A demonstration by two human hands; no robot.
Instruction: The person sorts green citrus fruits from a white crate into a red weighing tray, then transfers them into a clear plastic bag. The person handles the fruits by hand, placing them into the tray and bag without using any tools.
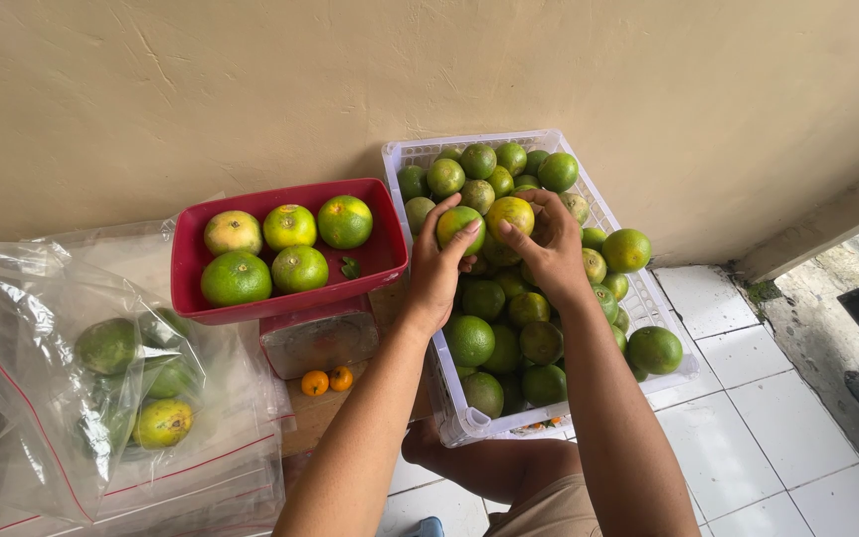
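Left hand (436, 268) clamped on green orange (457, 225), right hand (549, 244) on yellowish orange (510, 213); both lifted above white crate (446, 398), seemingly for inspection.

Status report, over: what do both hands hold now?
Left hand grips green orange. Right hand grips yellowish orange. Both over full white crate. Nothing blocking.

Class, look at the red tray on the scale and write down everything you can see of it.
The red tray is a rectangular bowl with rounded corners and a thick rim; it looks like smooth plastic. It sits level on a small grey scale, close to the beige wall. Inside lie five green-yellow citrus fruits, three at the back and two in front, plus one small green leaf. Its right rim stands beside the white crate. Neither hand touches it; clear bags lie to its left.
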